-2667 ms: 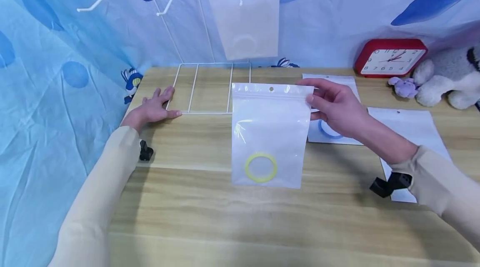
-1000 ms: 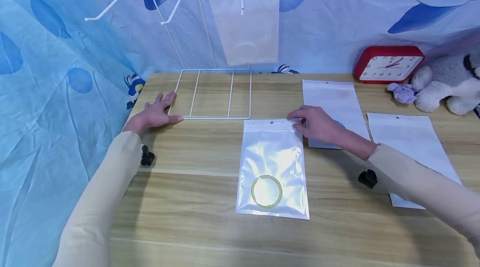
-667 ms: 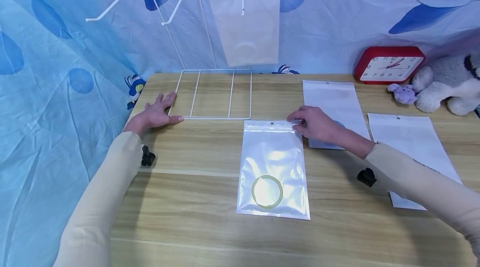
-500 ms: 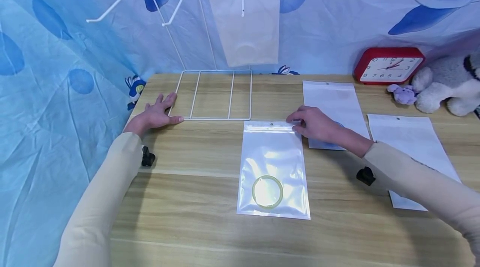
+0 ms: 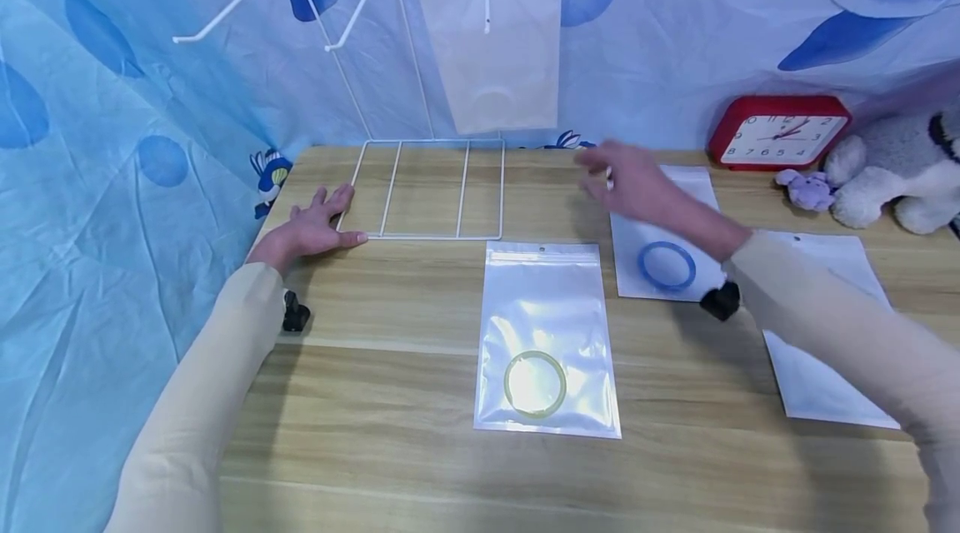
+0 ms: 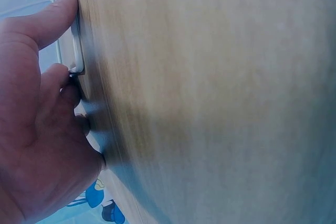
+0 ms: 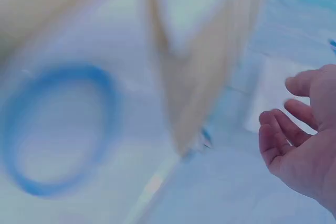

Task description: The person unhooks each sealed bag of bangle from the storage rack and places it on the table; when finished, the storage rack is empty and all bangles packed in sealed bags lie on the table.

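My left hand (image 5: 311,225) rests at the front left corner of a white wire rack (image 5: 442,237), thumb lying along its front wire; the thumb (image 6: 60,14) also shows against the wire in the left wrist view. A white zip bag (image 5: 551,291) with a yellow ring (image 5: 535,384) lies flat before the rack. My right hand (image 5: 633,187) is in the air behind and right of that bag, fingers loosely bent and holding nothing. It overlaps a second bag, with a blue ring (image 5: 667,266). In the right wrist view, the right hand (image 7: 302,129) shows nothing between its fingers.
Another white bag (image 5: 817,375) lies at the right, partly under the right sleeve. One bag (image 5: 495,58) hangs on the rack's right hook; two bare hooks (image 5: 232,4) jut out at the left. A red clock (image 5: 780,132) and plush toys (image 5: 892,166) stand at the back right.
The right hand lowered the bag with the yellow ring flat onto the table, let it go, then lifted away toward the back. The left hand has stayed on the rack.
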